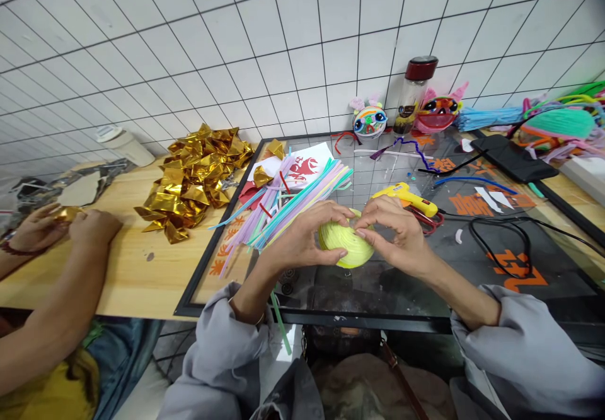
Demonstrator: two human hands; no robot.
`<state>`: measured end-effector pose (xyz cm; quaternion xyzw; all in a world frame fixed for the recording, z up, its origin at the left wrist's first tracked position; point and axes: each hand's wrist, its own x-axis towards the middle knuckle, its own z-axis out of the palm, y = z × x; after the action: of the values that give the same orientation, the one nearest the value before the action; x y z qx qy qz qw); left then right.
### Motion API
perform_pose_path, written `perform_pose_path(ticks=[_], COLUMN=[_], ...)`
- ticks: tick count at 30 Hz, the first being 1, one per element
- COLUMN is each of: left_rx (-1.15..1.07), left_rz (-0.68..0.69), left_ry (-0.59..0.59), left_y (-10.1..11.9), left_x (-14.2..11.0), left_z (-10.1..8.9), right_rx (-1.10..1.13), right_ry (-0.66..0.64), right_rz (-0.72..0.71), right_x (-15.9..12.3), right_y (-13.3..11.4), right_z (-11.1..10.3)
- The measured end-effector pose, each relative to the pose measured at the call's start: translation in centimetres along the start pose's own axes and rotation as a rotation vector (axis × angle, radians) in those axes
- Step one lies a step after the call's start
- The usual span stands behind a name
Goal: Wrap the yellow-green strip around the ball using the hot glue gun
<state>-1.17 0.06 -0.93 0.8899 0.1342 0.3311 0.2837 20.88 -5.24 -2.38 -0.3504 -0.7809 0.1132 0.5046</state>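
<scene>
My left hand is wrapped round the left side of a yellow, ridged, rounded craft piece that looks wound from pipe cleaners. At its upper right edge, the thumb and fingers of my right hand pinch together; whether a small strand lies between them I cannot make out. Both hands hold the piece above the framed glass panel. A bundle of pastel pipe cleaners lies just beyond my left hand. Behind my right hand rests a yellow hot glue gun.
A heap of folded gold foil covers the table to the left. A co-worker's hands hold a gold piece there. At the back stand a bottle and two animal-face crafts. A black cable and a phone lie right.
</scene>
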Motion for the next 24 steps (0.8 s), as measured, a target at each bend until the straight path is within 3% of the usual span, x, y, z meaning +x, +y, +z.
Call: perform_pose_path(ticks=[11,19,24], left_rx=[-0.009,-0.064,-0.021], left_rz=[-0.022,-0.172,-0.129], left_ry=[-0.011,0.049,0.009], left_y=[0.11,-0.12,0.03], left_x=[0.0,-0.69,-0.43], left_z=[0.04,0.42,0.21], right_rx=[0.004,0.003,-0.013], right_ry=[-0.067,-0.06,-0.061], right_rz=[-0.002,-0.014,-0.02], right_x=[0.03,0.07,0.09], right_y=[-0.09,-0.08,-0.12], right_z=[-0.14,-0.13,-0.13])
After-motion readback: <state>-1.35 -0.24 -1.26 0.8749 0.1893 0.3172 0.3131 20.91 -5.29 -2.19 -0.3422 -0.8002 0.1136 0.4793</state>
